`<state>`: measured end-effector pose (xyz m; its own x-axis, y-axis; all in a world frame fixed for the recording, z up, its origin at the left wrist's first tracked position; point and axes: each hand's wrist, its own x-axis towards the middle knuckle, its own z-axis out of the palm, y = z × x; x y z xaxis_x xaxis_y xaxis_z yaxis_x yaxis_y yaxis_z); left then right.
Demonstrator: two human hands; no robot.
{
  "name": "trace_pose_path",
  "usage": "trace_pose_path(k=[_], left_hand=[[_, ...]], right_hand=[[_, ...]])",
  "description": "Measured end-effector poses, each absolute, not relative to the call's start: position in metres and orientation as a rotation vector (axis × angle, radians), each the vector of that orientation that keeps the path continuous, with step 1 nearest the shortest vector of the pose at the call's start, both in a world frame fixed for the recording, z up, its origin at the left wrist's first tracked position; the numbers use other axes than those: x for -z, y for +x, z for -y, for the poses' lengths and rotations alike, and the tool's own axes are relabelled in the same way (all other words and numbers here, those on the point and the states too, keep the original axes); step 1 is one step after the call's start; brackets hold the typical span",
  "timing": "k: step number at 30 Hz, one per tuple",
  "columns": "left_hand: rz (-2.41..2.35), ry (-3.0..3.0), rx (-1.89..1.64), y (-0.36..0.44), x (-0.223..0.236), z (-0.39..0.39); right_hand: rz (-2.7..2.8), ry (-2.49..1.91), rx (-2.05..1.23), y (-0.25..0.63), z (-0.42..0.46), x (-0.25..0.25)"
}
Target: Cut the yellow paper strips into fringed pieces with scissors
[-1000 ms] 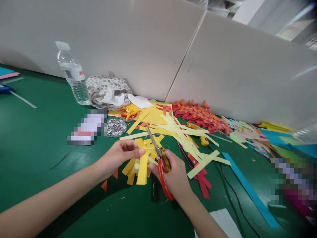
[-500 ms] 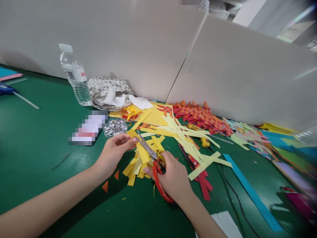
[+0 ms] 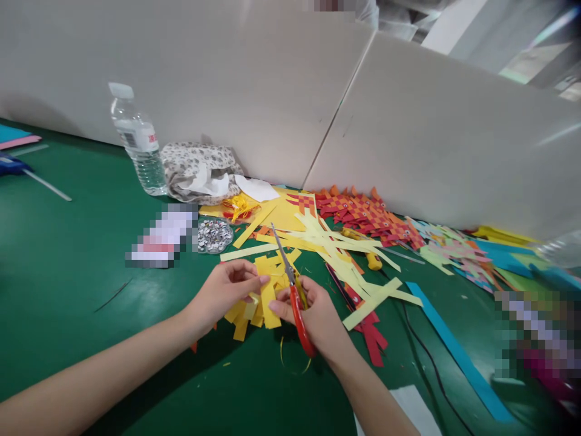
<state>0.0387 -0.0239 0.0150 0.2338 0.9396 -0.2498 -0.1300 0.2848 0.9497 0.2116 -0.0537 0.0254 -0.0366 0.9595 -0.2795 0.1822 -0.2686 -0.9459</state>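
Note:
Pinched in my left hand (image 3: 233, 290) is the upper part of a yellow paper strip (image 3: 271, 303), which hangs downward. My right hand (image 3: 313, 309) is closed round a pair of scissors (image 3: 298, 306) with red and yellow handles. The scissor blades look closed and point up and away, to the right of the strip. My right thumb lies close to the strip's edge; I cannot tell if it touches. Below both hands, a loose pile of short yellow strips (image 3: 241, 327) covers the table, partly hidden by the held strip.
A water bottle (image 3: 140, 145) stands by the wall beside a patterned cloth bag (image 3: 200, 158). Around the work lie a dish of googly eyes (image 3: 214, 235), pale yellow strips (image 3: 374, 304), woven red-orange paper fish (image 3: 367, 212), a blue strip (image 3: 458, 351) and a black cable (image 3: 422, 348).
The scissors have moved off the yellow strip and swung more upright, their blades closing. My left hand has shifted right with the strip, toward my right hand.

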Motion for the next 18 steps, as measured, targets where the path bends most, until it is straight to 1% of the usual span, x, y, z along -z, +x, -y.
trace_pose_path(k=[4,11,18], left_hand=[[-1.056,0.967,-0.884,0.0392,-0.0171,0.0244],[-1.071,0.976,-0.904,0.0325,-0.0179,0.0206],[-1.061,0.958,-0.918,0.0319,-0.0177,0.0203]], right_hand=[[1.131,-1.484,-1.441,0.2070,0.0525,-0.0296],[1.145,-1.532,-1.453,0.2087,0.0520,-0.0315],[1.125,-1.419,-1.521,0.2103,0.0511,-0.0300]])
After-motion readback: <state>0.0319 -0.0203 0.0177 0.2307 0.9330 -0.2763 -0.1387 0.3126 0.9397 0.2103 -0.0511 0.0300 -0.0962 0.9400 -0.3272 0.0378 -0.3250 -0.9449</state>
